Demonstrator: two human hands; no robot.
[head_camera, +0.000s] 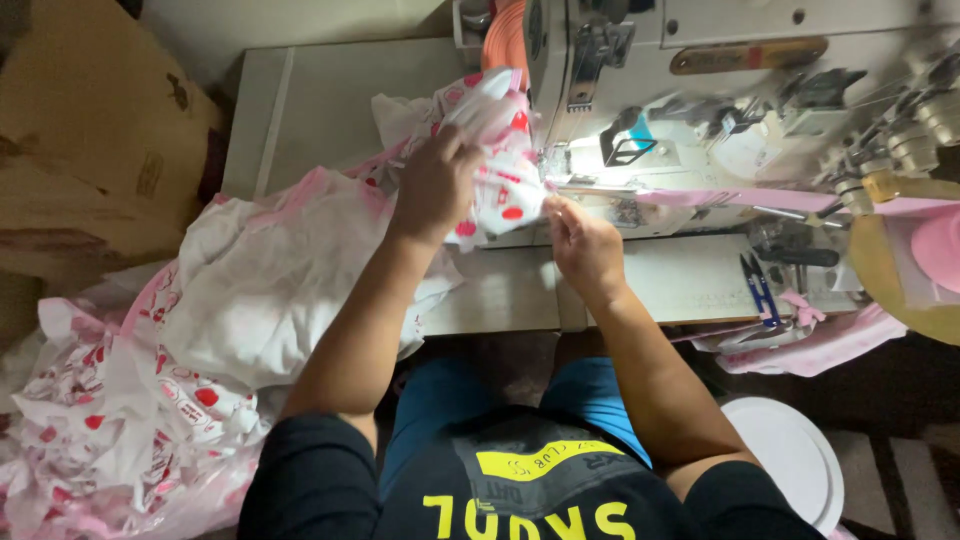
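Item: printed cloth (500, 150), at the sewing machine (700, 90) needle. Our left hand (435, 185) grips its bunched top; our right hand (585, 245) pinches its edge. Risk, we judge: fingers stray near the needle; bunching skews the seam.

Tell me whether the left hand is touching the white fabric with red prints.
Touching. The head view shows the left hand pressed onto the printed fabric, fingers curled into its bunched folds beside the sewing machine.

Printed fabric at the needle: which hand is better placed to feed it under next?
Probably the right hand: its fingertips pinch the printed fabric edge beside the sewing machine needle area, while the left hand grips the bunch farther back.
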